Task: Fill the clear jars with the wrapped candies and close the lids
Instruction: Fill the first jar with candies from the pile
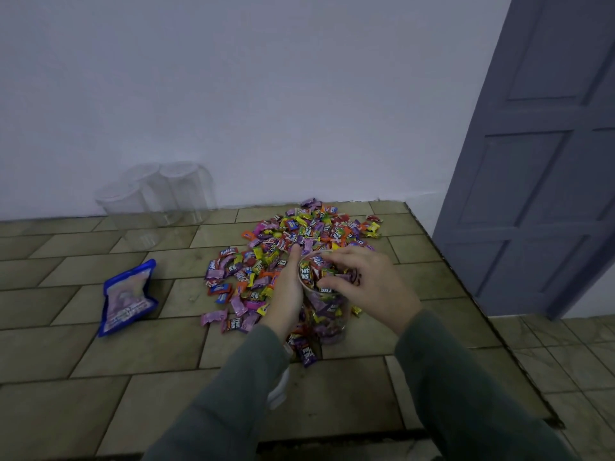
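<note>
A clear jar (327,314), nearly full of wrapped candies, stands on the tiled counter in front of me. My left hand (289,291) lies flat against the jar's left side with its fingers straight. My right hand (362,281) is over the jar's mouth, its fingers curled down onto the candies at the top; whether it pinches one I cannot tell. A big pile of colourful wrapped candies (299,234) lies behind and to the left of the jar. Three empty clear jars (156,197) stand at the back left by the wall.
An empty blue candy bag (128,299) lies on the tiled counter (100,361) to the left. A white lid (279,390) shows partly under my left sleeve. The counter's edge runs along the right, with a grey-blue door (539,154) beyond it.
</note>
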A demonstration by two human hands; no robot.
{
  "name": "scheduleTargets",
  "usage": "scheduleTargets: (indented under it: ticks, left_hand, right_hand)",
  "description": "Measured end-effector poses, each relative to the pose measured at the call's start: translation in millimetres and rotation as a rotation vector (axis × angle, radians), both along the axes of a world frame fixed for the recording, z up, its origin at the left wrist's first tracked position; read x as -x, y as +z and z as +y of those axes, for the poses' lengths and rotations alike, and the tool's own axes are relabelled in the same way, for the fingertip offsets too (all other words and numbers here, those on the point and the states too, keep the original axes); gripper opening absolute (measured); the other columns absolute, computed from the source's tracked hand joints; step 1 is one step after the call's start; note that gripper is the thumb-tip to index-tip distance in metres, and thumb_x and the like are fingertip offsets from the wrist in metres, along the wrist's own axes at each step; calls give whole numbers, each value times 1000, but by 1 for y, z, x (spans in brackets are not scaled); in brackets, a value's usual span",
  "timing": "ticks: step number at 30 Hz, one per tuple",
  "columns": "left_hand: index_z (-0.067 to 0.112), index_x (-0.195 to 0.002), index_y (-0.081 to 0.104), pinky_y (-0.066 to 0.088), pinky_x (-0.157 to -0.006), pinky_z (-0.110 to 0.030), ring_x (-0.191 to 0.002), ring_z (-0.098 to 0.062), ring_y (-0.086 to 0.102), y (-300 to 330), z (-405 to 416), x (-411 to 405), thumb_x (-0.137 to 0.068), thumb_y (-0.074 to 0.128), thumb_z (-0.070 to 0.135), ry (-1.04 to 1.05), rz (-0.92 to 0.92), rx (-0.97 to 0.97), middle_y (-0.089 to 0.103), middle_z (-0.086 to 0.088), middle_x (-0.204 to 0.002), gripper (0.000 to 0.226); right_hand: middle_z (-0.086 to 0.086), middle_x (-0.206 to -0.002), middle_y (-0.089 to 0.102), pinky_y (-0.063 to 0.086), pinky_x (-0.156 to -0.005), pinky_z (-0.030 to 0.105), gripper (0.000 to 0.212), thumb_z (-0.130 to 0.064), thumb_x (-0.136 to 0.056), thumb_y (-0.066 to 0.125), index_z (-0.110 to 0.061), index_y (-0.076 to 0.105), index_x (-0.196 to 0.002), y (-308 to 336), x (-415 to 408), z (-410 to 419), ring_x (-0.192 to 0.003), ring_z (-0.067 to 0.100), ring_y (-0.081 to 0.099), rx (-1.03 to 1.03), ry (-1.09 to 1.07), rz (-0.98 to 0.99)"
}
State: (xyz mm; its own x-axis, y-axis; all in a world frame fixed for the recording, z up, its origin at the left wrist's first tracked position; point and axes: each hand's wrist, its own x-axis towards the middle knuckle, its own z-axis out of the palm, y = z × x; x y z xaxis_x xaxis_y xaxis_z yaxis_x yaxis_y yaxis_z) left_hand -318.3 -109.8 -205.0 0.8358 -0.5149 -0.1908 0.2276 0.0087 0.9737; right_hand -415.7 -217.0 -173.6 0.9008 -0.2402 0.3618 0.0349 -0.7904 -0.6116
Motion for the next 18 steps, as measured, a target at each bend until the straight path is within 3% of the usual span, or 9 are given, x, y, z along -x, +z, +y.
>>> scheduleTargets:
  ticks: [1, 4, 6, 8, 10, 12, 14, 16, 18]
  left_hand:
    - [23, -96, 72, 51, -84, -32, -90, -16, 68, 0, 0, 1, -98, 34, 56, 2, -4, 1, 74, -5, -94, 51]
    - [24, -111, 69, 43, -104, -42, -111, -18, 62, 1, 2, 3, -92, 36, 67, 1, -31, -13, 68, -4, -115, 57]
    - [29, -100, 70, 45, -100, -41, -101, -19, 65, 3, 4, 4, -95, 30, 65, -22, -78, -30, 72, 0, -100, 54]
    - [33, -92, 67, 50, -92, -39, -90, -20, 66, 4, 8, 2, -99, 23, 57, -41, -148, -67, 71, 4, -88, 51]
    - [35, -94, 65, 51, -85, -35, -90, -15, 65, 2, 15, -2, -102, 25, 51, -60, -242, -135, 68, 11, -89, 43]
    - [30, -96, 62, 49, -77, -29, -90, -15, 61, -6, 27, -14, -102, 39, 40, -82, -364, -292, 64, 11, -89, 26]
    - [22, -98, 62, 44, -64, -24, -81, -14, 58, -14, 44, -30, -98, 52, 34, -218, -514, -609, 63, 5, -87, 16]
    - [22, -96, 64, 42, -67, -23, -83, -11, 59, -20, 63, -41, -91, 64, 32, -400, -582, -930, 62, 6, -89, 12]
    - [27, -85, 64, 43, -68, -22, -87, -9, 60, -25, 77, -47, -82, 74, 32, -470, -530, -1105, 64, 8, -94, 11]
  right_hand:
    - [-6, -117, 63, 30, -87, -3, 47, -37, -80, 75, -17, 66, -122, -1, 1, -1, -105, -3, 51, -11, 4, -26]
    - [-14, -114, 56, 30, -90, -2, 50, -39, -73, 79, -21, 68, -118, -4, 4, -2, -104, -11, 47, -76, -35, -168]
    - [-18, -121, 49, 33, -92, 1, 71, -49, -65, 82, -28, 58, -128, -9, 5, -5, -110, -16, 44, -158, -51, -176]
    - [-17, -133, 45, 43, -96, 17, 100, -63, -55, 82, -37, 38, -141, -17, 6, -7, -119, -8, 44, -295, -50, -74]
    - [-11, -142, 41, 46, -102, 36, 118, -69, -47, 80, -39, 25, -147, -28, 7, -10, -128, 5, 45, -433, -38, 17]
    - [-10, -144, 40, 44, -106, 42, 125, -69, -43, 83, -39, 22, -148, -38, 8, -11, -131, 10, 44, -515, 1, 66]
    - [-14, -143, 41, 43, -106, 37, 124, -65, -43, 86, -42, 22, -146, -47, 8, -8, -132, 10, 44, -554, 34, 86]
    - [-18, -140, 43, 43, -106, 33, 118, -62, -44, 88, -47, 23, -142, -54, 7, -4, -130, 8, 46, -561, 48, 89]
    - [-19, -135, 48, 43, -107, 38, 108, -57, -47, 89, -50, 28, -136, -59, 4, 0, -126, 7, 49, -570, 43, 73]
